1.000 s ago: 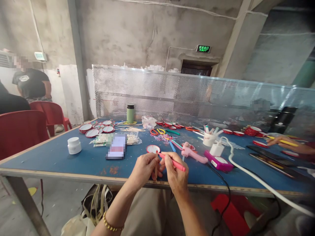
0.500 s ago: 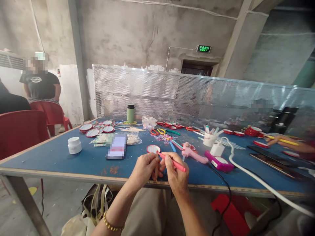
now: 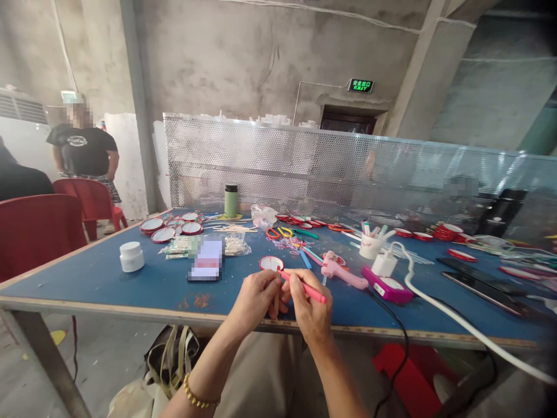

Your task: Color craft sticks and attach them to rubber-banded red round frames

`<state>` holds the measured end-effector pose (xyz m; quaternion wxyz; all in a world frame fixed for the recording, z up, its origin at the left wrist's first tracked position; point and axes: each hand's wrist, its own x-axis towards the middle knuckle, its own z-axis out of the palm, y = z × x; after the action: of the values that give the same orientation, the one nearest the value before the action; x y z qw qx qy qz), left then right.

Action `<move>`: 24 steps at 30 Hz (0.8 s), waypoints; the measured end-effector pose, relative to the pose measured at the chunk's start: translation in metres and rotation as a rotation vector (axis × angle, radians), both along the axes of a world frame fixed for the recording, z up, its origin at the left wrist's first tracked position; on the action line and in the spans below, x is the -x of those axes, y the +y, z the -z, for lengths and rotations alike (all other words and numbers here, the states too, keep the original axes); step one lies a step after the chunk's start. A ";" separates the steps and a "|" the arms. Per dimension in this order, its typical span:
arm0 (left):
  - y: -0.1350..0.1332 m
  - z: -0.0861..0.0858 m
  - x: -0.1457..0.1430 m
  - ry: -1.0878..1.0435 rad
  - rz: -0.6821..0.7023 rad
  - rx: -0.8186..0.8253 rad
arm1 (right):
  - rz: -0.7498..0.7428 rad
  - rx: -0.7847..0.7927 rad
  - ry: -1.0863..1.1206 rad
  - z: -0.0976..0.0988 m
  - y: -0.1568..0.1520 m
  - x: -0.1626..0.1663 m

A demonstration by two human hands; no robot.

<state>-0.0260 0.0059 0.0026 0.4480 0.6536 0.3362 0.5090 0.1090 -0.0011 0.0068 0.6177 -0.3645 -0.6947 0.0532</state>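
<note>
The desk (image 3: 108, 278) has a matte blue top, scuffed to bare patches near its pale front edge. Both hands work at that edge, in the middle of the frame.

Left hand (image 3: 255, 299): fingers curled closed, pinching a thin, flat wooden stick (image 3: 277, 302) that stands about upright between thumb and fingertips. A beaded gold bracelet (image 3: 195, 397) circles the left wrist.

Right hand (image 3: 311, 310): fingers closed in a writing grip on a slim pink pen (image 3: 304, 287). The pen slants up to the left, and its tip meets the top of the stick. The two hands touch at the fingertips.

Just beyond the hands lies a round disc (image 3: 270, 263) with a red rim and white face. To its right rest a glossy pink glue gun (image 3: 342, 271) and a magenta power strip (image 3: 388, 287) carrying a white plug and thick white cable (image 3: 456, 320). A white cup (image 3: 369, 246) holds more pens. Further left lie a small white jar (image 3: 131, 257), a clear bag of sticks (image 3: 232, 247), a group of red-rimmed discs (image 3: 167, 227) and a green cylindrical bottle (image 3: 230, 202). A perforated metal screen (image 3: 304, 168) closes off the far side of the desk. Red plastic chairs (image 3: 39, 229) stand at the left, with a person in a black shirt (image 3: 85, 152) behind them.
</note>
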 end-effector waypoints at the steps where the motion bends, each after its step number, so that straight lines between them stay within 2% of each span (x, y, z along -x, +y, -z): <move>1: 0.000 0.000 0.000 -0.001 0.002 -0.001 | -0.002 0.001 -0.003 0.000 0.000 0.000; 24: -0.001 -0.002 0.000 0.007 -0.011 0.015 | 0.002 0.002 -0.012 0.000 -0.001 0.001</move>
<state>-0.0261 0.0047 0.0048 0.4488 0.6503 0.3451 0.5066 0.1083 -0.0020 0.0072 0.6133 -0.3663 -0.6979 0.0513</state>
